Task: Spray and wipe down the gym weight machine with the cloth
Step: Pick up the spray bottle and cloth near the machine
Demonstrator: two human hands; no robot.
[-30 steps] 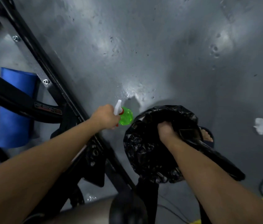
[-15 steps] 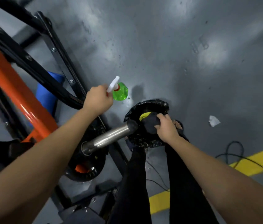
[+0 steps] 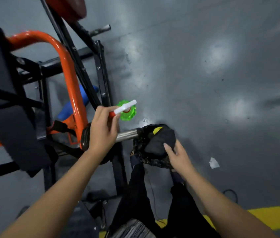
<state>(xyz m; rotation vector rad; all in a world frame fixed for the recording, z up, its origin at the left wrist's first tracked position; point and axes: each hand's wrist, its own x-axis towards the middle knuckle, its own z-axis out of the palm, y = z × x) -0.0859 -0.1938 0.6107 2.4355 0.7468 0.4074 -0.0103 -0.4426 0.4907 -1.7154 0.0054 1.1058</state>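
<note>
Green bottle (image 3: 127,112) is hanging from the left hand (image 3: 103,131), whose fingers are curling round its white-and-red sprayer, above a steel bar (image 3: 127,134). The right hand (image 3: 177,157) is gripping the dark cloth (image 3: 159,143), fingers curled over it, just beside the bar's end, with a black bag (image 3: 153,161) bunching beneath. The orange-framed machine (image 3: 70,83) is standing to the left.

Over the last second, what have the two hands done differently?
The right hand, which was reaching down inside the black bag, has come up and now grips a dark cloth at the bag's mouth. The left hand still holds the green spray bottle.
</note>
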